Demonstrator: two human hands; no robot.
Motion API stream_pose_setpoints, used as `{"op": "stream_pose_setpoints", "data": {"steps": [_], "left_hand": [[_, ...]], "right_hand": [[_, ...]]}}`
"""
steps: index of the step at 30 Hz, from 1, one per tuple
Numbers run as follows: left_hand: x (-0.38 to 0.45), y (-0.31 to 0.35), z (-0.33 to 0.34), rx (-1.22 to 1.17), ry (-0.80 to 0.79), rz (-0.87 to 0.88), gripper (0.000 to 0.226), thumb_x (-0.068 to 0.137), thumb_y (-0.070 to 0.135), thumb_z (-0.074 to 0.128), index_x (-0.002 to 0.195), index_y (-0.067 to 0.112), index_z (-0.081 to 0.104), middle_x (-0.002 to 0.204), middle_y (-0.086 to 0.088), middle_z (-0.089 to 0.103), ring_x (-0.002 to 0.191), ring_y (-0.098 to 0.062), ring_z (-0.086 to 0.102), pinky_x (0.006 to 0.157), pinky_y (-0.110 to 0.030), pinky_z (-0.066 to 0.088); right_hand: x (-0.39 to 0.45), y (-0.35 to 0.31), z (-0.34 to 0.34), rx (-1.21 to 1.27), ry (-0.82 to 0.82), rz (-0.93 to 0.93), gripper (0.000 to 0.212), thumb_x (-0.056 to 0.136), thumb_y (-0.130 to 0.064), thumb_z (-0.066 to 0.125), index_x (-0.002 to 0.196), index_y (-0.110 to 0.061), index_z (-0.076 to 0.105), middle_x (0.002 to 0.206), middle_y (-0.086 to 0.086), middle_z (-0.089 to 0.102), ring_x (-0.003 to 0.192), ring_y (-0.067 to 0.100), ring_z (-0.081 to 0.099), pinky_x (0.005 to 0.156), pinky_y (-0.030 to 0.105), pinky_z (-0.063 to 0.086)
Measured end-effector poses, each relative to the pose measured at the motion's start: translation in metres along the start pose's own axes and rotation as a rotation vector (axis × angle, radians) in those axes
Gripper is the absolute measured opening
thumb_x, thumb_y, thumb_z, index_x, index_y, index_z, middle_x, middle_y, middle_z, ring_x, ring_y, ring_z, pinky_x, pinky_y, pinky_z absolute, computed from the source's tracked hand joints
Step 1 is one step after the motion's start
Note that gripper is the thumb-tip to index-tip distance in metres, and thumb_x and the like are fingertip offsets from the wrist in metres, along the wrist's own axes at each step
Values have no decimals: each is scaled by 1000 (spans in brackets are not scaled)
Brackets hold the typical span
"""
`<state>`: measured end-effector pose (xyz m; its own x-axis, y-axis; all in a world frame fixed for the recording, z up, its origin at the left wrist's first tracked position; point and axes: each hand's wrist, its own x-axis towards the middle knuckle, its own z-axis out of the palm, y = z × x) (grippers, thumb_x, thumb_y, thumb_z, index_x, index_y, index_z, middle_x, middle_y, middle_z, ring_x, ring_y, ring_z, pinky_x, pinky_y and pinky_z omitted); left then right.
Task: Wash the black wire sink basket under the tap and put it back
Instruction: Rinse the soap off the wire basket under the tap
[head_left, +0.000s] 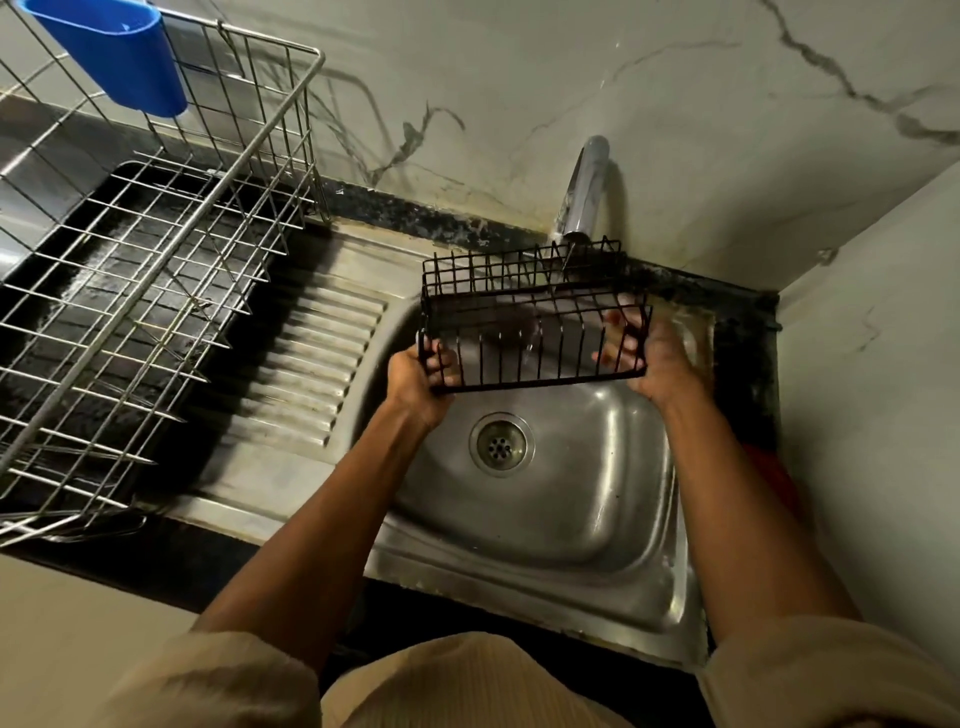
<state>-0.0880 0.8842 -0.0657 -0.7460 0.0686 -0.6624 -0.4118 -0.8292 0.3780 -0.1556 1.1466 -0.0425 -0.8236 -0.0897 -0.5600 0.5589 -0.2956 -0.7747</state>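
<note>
The black wire sink basket (530, 317) is held above the steel sink bowl (597, 519), tilted with its open side facing me. My left hand (418, 382) grips its left end, fingers curled round the wires. At the right end, my right hand (649, 358) holds it with fingers hooked through the bars. The chrome tap (584, 192) stands just behind the basket, and a thin stream of water falls from it into the basket's middle.
A large metal wire dish rack (156, 270) with a blue plastic cup holder (114, 52) stands on the drainboard at the left. The ribbed drainboard (322, 358) lies between rack and bowl. The drain (501, 444) sits mid-bowl. Marble walls close in behind and at the right.
</note>
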Motion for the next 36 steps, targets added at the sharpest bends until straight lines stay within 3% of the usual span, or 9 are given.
{"op": "stream_pose_setpoints", "data": {"steps": [3, 5, 7, 12, 17, 19, 26, 32, 36], "left_hand": [[-1, 11, 6, -42, -49, 78, 48, 104, 18, 25, 57, 23, 34, 45, 7, 25, 32, -7, 19, 31, -18, 15], [-8, 16, 13, -1, -77, 104, 54, 106, 22, 24, 53, 22, 35, 47, 6, 23, 33, -9, 17, 37, -20, 11], [-16, 20, 22, 58, -104, 119, 56, 106, 27, 26, 52, 23, 37, 49, 6, 24, 36, -10, 17, 46, -26, 7], [-36, 24, 49, 487, -84, 269, 46, 109, 29, 32, 63, 22, 36, 56, 6, 33, 43, -8, 22, 42, -24, 14], [-26, 5, 59, 1050, 107, 443, 43, 107, 30, 40, 65, 20, 43, 59, 0, 41, 49, -15, 32, 52, -32, 28], [-21, 1, 57, 1152, 135, 447, 45, 104, 29, 44, 61, 18, 47, 54, 2, 44, 48, -16, 34, 57, -37, 30], [-23, 2, 67, 1076, 101, 270, 39, 107, 22, 46, 68, 13, 50, 57, 0, 40, 31, -5, 31, 35, -18, 26], [-27, -6, 74, 920, 30, 186, 32, 109, 19, 41, 79, 9, 51, 72, -6, 46, 32, -5, 32, 35, -17, 27], [-28, -15, 80, 884, -43, 144, 33, 109, 19, 39, 86, 7, 59, 76, -7, 53, 39, -8, 37, 38, -19, 32]], "right_hand": [[4, 15, -8, -165, 68, 173, 34, 104, -27, 37, 93, -7, 63, 48, -2, 56, 35, 11, 50, 45, 25, 52], [7, 27, -18, -226, -2, 289, 42, 104, -33, 30, 101, -8, 64, 71, 8, 72, 55, 18, 68, 59, 32, 56], [9, 35, -22, -269, 41, 321, 36, 104, -30, 29, 101, -13, 61, 76, 7, 75, 67, 20, 71, 64, 33, 57], [14, 21, -4, -306, 113, 258, 25, 105, -22, 38, 111, -5, 56, 107, 20, 66, 91, 30, 65, 77, 38, 54], [15, -12, 38, -513, 132, 0, 25, 96, 1, 47, 116, 8, 61, 102, 25, 67, 73, 23, 68, 66, 29, 58], [9, -24, 58, -542, 59, -89, 20, 96, 8, 46, 104, 6, 64, 100, 26, 68, 73, 24, 69, 67, 28, 60], [-21, -58, 98, -561, -109, -100, 24, 91, 19, 44, 102, 11, 65, 98, 25, 70, 79, 28, 74, 67, 30, 63], [-25, -63, 96, -685, -109, -67, 29, 87, 21, 46, 93, 5, 69, 101, 28, 71, 88, 30, 75, 71, 31, 63], [-37, -77, 89, -877, -308, 99, 27, 92, 16, 46, 106, 7, 67, 98, 24, 74, 92, 32, 74, 80, 37, 61]]}}
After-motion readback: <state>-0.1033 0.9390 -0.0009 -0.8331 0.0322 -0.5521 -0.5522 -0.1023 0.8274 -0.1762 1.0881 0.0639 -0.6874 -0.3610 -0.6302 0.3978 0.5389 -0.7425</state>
